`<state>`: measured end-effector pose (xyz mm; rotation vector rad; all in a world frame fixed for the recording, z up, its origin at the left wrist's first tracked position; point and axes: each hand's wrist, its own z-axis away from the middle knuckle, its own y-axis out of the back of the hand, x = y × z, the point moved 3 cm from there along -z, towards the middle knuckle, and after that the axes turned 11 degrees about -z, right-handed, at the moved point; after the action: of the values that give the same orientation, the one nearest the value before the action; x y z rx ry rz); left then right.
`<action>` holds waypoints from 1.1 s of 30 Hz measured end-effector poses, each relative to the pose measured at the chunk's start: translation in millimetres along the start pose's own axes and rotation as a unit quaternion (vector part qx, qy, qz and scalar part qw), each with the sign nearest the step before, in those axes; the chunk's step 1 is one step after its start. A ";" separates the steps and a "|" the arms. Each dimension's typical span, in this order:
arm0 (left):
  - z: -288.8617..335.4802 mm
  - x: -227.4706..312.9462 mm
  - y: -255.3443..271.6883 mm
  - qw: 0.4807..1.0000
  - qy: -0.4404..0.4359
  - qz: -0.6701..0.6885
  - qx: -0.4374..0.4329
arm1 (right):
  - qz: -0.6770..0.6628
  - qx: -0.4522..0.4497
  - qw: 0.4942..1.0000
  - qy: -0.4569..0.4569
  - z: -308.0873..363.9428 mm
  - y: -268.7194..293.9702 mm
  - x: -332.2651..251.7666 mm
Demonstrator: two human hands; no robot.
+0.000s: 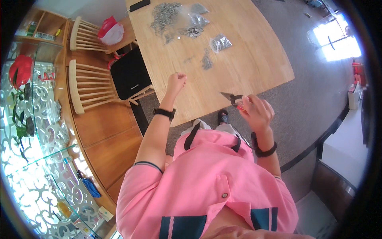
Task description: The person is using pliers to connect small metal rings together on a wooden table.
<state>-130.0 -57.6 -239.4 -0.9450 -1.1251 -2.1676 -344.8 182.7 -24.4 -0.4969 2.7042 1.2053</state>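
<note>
My left hand (176, 83) is closed in a pinch above the left side of the wooden table (234, 73). Whatever its fingertips hold, if anything, is too small to make out. At the table's near right edge, my right hand (258, 112) grips needle-nose pliers (234, 98) with a red handle, their pointed jaws aimed left over the tabletop. Beyond both hands lies a small heap of tiny metal pieces (207, 60). Beside that heap is a clear plastic bag (221, 43) filled with small grey parts.
A larger pile of metal parts (165, 19) covers the far left, near round metal discs (193, 32) and more clear bags (198, 18). A dark phone-like object (139, 5) rests at the far corner. Wooden chairs (89, 87) and a black cushion (130, 73) stand left.
</note>
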 end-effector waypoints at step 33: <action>-50.7 41.9 -44.5 0.875 -0.252 -0.403 0.092 | 0.082 0.016 0.995 -0.052 17.9 38.7 1.3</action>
<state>-204.8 -82.4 -249.6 -1.1155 -2.2666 -2.3935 -359.8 219.9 -9.8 -0.2043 2.7131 1.1877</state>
